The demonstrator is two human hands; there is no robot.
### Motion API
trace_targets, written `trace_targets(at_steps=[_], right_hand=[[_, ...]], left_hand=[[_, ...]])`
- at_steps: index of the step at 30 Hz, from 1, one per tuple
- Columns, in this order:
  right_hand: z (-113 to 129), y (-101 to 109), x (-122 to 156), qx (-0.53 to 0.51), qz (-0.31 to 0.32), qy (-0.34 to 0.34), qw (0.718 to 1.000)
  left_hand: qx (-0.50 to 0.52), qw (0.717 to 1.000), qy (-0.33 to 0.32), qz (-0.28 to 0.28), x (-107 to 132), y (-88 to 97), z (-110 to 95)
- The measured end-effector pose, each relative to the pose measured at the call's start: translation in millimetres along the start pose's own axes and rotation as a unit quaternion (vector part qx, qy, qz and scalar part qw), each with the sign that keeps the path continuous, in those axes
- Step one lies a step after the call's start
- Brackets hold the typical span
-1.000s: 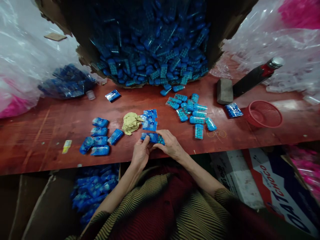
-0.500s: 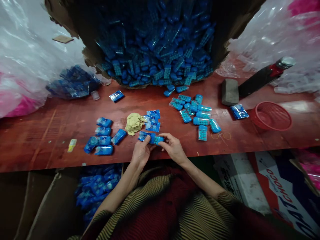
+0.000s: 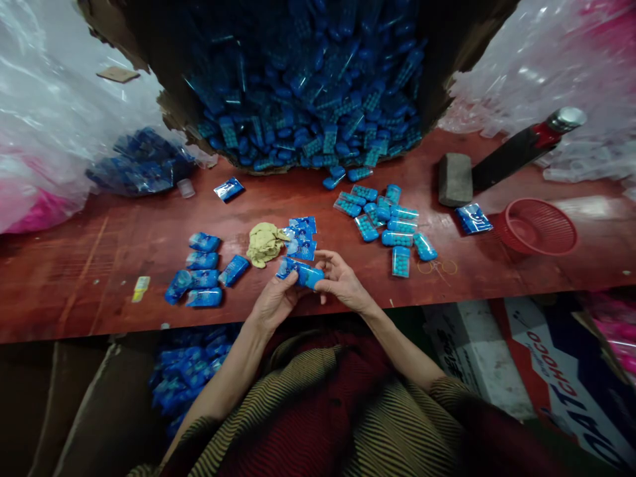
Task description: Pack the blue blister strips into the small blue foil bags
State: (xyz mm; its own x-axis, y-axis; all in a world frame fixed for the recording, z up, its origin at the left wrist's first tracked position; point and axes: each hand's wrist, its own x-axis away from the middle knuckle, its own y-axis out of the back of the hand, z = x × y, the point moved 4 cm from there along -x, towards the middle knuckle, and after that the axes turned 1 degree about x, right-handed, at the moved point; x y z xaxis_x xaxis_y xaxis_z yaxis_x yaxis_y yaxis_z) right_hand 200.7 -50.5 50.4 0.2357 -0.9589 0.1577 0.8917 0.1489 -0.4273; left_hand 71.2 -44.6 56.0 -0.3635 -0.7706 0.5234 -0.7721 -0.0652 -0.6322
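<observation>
Close to the table's near edge, my left hand (image 3: 275, 299) is closed on a blue printed wrapper sleeve (image 3: 287, 267), thumb on top. One end of a small blue plastic candy container (image 3: 311, 275) meets the sleeve; how far it sits inside I cannot tell. At its other end, my right hand (image 3: 345, 283) grips the container between thumb and fingers. Just beyond the hands lie several flat blue sleeves (image 3: 301, 238) beside a crumpled yellowish cloth (image 3: 265, 243). Wrapped blue packs (image 3: 203, 278) are grouped to the left, and unwrapped containers (image 3: 399, 225) with blue balls lie scattered to the right.
A torn cardboard box (image 3: 163, 99) full of blue containers stands at the back. Rightward are a grey block (image 3: 455, 179), a dark bottle (image 3: 521, 156), a blue packet (image 3: 474, 218) and a red basket (image 3: 539, 227). Plastic bags (image 3: 44, 86) line both sides. Blue packs (image 3: 191, 371) lie below the table edge.
The container has turned in my hands, so its balls no longer show and a smooth blue side faces up. Both hands stay in about the same place. The view has shifted slightly.
</observation>
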Motion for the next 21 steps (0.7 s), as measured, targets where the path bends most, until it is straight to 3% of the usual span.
trace_targets(at_steps=[4, 8, 16, 21], right_hand=[[5.1, -2.1, 5.5, 0.104, -0.027, 0.04, 0.993], [3.6, -1.3, 6.2, 0.135, -0.021, 0.031, 0.99], [7.4, 0.3, 4.4, 0.061, 0.084, 0.002, 0.995], [4.0, 1.9, 1.5, 0.023, 0.105, -0.014, 0.994]], left_hand=[[-0.024, 1.0, -0.015, 0.007, 0.4, -2.6, -3.0], [-0.046, 0.999, -0.004, 0.017, 0.6, -3.9, -1.6], [-0.036, 0.998, 0.048, 0.032, 5.2, -2.5, 3.2], [-0.026, 0.996, 0.066, 0.049, 6.7, -2.3, 3.0]])
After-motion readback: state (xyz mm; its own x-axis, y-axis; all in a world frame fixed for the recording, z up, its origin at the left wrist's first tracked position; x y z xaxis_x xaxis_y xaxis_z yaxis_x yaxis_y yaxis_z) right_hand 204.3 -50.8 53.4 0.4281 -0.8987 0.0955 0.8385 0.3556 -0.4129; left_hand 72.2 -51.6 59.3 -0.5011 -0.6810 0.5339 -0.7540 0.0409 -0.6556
